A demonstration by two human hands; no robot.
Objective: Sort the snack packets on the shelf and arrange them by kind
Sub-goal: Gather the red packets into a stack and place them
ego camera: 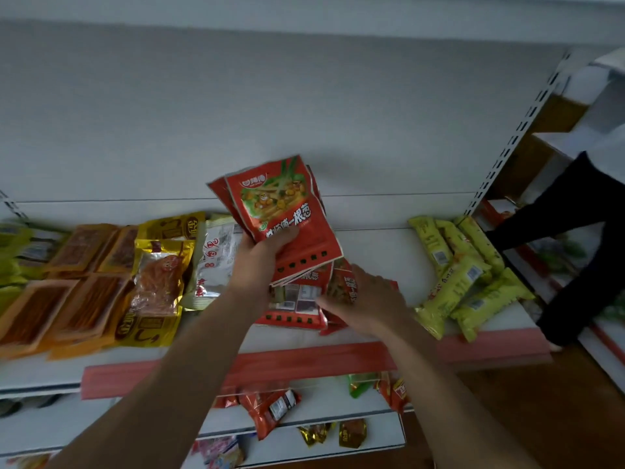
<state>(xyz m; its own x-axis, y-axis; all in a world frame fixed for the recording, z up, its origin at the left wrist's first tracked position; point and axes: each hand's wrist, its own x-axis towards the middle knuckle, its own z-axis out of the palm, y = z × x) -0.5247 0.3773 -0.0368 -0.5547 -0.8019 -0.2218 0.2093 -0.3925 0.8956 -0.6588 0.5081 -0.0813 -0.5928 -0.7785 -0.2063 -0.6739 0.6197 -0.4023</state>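
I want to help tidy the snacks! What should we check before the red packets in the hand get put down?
1. Left hand grips the red bunch: ok.
2. Bunch all one kind: cannot tell, only the front shows.
3. Red pile lies on the shelf by the hands: ok.
4. Right hand holds a packet from the pile: cannot tell, blurred.
5. Gap keeps pile apart from green packets: ok.

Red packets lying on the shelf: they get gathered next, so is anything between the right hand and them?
Nothing visible does. The right hand touches those red packets; the left hand holds another bunch above them.
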